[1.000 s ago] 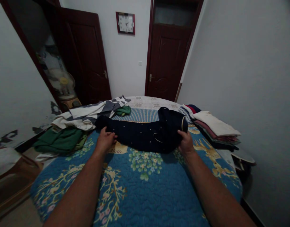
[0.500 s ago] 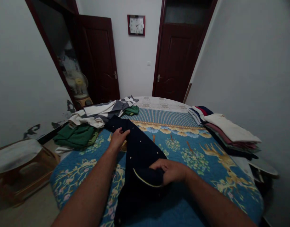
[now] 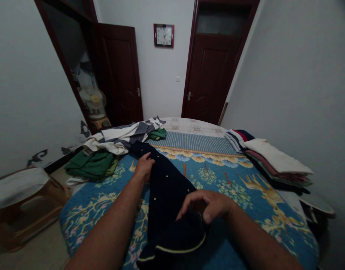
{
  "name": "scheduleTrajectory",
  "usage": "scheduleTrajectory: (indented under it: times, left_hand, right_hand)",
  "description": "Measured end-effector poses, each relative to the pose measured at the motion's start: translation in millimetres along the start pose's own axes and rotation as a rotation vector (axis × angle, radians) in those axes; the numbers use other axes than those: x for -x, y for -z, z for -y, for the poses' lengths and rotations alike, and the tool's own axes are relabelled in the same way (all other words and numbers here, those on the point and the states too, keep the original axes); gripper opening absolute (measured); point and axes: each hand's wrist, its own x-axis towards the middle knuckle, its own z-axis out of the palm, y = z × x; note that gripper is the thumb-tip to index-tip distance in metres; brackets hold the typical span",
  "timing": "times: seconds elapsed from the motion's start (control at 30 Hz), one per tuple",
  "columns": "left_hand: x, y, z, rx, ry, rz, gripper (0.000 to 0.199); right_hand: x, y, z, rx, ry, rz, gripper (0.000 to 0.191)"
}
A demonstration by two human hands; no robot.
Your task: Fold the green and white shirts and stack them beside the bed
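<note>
A dark navy garment (image 3: pixel 168 187) with small pale dots and a cream-trimmed edge lies lengthwise on the blue patterned cover (image 3: pixel 214 240). My left hand (image 3: pixel 145 167) is closed at the garment's upper left edge, thumb over the cloth and the other fingers partly hidden. Close to the trimmed end, my right hand (image 3: pixel 207 206) is open, with a gap between thumb and fingers. Its fingertips touch or hover just over the folded cloth; I cannot tell which. The lower end of the garment is lost in shadow.
Folded clothes (image 3: pixel 276 157) are stacked at the right edge. To the left are green clothing (image 3: pixel 90 164) and a rumpled white-and-grey cloth (image 3: pixel 118 137). A stool (image 3: pixel 23 191) stands at the left, and a round seat (image 3: pixel 318 204) at the right.
My right hand has loosened from the trimmed edge, its thumb now apart from the fingers. That edge has dropped nearer to me. My left hand remains at the garment's side.
</note>
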Motion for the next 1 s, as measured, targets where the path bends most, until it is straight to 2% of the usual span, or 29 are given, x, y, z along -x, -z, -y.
scheduleTrajectory:
  times: [0.07, 0.17, 0.23, 0.27, 0.3, 0.37, 0.43, 0.53, 0.67, 0.73, 0.83, 0.9, 0.93, 1.0]
  left_hand:
    - [7, -5.2, -6, 0.192, 0.072, 0.094, 0.086]
    - [27, -18.1, -17, 0.338, 0.078, 0.321, 0.092]
    - [44, -28.5, -23, 0.33, 0.043, 0.534, 0.09]
    - [52, -33.3, -25, 0.3, 0.035, 0.66, 0.089]
    - [59, -37.4, -25, 0.248, 0.031, 0.788, 0.087]
    - [70, -42.9, -25, 0.093, 0.029, 0.994, 0.083]
    - [75, -44.6, -24, -0.055, 0.007, 1.085, 0.079]
    - [77, -42.9, -28, -0.204, -0.043, 1.062, 0.077]
    - [81, -39.0, -45, -0.367, -0.184, 0.954, 0.069]
    - [82, -37.0, -51, -0.452, -0.3, 0.821, 0.07]
    - [82, -34.1, -49, -0.605, -0.345, 0.656, 0.096]
    - [83, -32.6, -42, -0.683, -0.288, 0.649, 0.11]
    - [84, -32.3, -40, -0.71, -0.251, 0.66, 0.112]
    - [90, -32.8, -38, -0.738, -0.183, 0.694, 0.107]
  right_hand:
    - [3, 6, 5, -0.058, 0.156, -0.179, 0.06]
    - [-2, 22, 5, 0.006, 0.332, -0.678, 0.04]
    - [-8, 34, 0, 0.064, 0.332, -0.964, 0.042]
    - [-10, 40, -3, 0.065, 0.305, -1.025, 0.047]
    - [-12, 44, -7, 0.044, 0.274, -1.023, 0.052]
    - [-12, 50, -13, -0.044, 0.226, -0.907, 0.061]
    - [-11, 52, -17, -0.114, 0.203, -0.8, 0.066]
    - [-11, 52, -18, -0.116, 0.209, -0.834, 0.064]
    - [-17, 58, -16, -0.01, 0.284, -1.025, 0.046]
    - [-15, 67, -9, 0.033, 0.395, -1.221, 0.044]
    - [7, 91, 5, -0.019, 0.698, -1.612, 0.042]
    - [33, 108, 13, -0.088, 0.905, -1.811, 0.046]
    - [48, 117, 15, -0.104, 0.956, -1.878, 0.049]
    - [76, 131, 15, -0.07, 0.913, -1.951, 0.05]
